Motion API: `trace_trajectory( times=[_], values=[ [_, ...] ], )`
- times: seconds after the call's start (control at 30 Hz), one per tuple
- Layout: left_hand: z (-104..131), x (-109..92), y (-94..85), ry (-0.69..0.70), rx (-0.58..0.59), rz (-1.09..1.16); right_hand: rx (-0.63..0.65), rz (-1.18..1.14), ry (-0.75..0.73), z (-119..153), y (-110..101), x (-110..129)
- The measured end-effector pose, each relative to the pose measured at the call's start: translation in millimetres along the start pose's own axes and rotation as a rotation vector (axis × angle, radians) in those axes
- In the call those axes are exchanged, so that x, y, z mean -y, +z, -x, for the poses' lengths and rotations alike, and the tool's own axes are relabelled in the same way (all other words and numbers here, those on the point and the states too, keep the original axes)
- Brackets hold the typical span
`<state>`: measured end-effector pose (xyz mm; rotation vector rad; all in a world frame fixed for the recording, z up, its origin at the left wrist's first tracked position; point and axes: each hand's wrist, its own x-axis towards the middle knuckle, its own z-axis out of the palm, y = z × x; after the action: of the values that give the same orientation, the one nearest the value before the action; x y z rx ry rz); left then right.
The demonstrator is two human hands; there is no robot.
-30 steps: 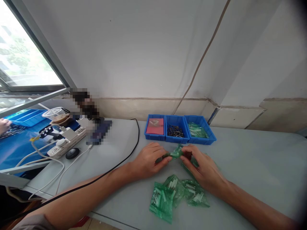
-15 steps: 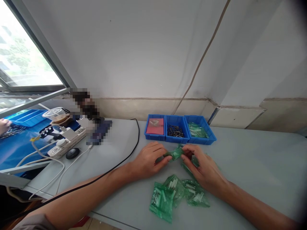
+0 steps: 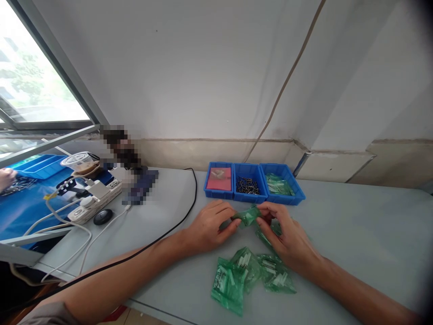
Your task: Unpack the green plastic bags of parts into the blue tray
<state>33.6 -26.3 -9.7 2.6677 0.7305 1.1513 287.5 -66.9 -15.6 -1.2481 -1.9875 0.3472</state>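
Between both hands a small green plastic bag (image 3: 249,216) is stretched just above the table. My left hand (image 3: 214,227) pinches its left end between thumb and fingers. At the other end, my right hand (image 3: 283,232) grips it the same way. What the held bag contains cannot be made out. Below the hands lie several filled green bags, one at the front (image 3: 228,285), one behind it (image 3: 248,266) and one to the right (image 3: 276,272), with pale, rod-like pieces showing through. Another green bag (image 3: 265,236) is partly hidden by my right hand.
Three blue bins stand by the wall: one with a red card (image 3: 218,178), one with dark metal screws (image 3: 247,185), one with green bags (image 3: 279,184). A black cable (image 3: 176,225) crosses my left forearm. A power strip (image 3: 98,203) and mouse (image 3: 103,217) sit left; a person's hand (image 3: 6,178) shows beyond.
Both hands keep hold of the green bag with almost no movement. The bag between them looks slightly shifted in its folds.
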Motion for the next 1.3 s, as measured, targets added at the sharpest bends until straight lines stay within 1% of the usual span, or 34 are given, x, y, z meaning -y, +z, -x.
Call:
trace_trajectory(
  times=[0.3,0.57,0.83,1.3],
  values=[
    [0.5,-0.1,-0.3,-0.018,0.022,0.011,-0.009,-0.014,0.004,-1.2,-0.8,1.7],
    [-1.2,-1.9,-1.9,-0.029,0.038,0.016,0.032,0.018,0.008,-2.1,-1.4,1.7],
    [-1.2,-2.4,-2.7,-0.029,0.05,0.03,0.012,0.013,0.014,-3.0,-1.3,3.7],
    [1.2,0.0,-0.5,-0.032,0.07,0.019,0.024,0.025,0.015,-3.6,-2.0,2.2]
  ],
)
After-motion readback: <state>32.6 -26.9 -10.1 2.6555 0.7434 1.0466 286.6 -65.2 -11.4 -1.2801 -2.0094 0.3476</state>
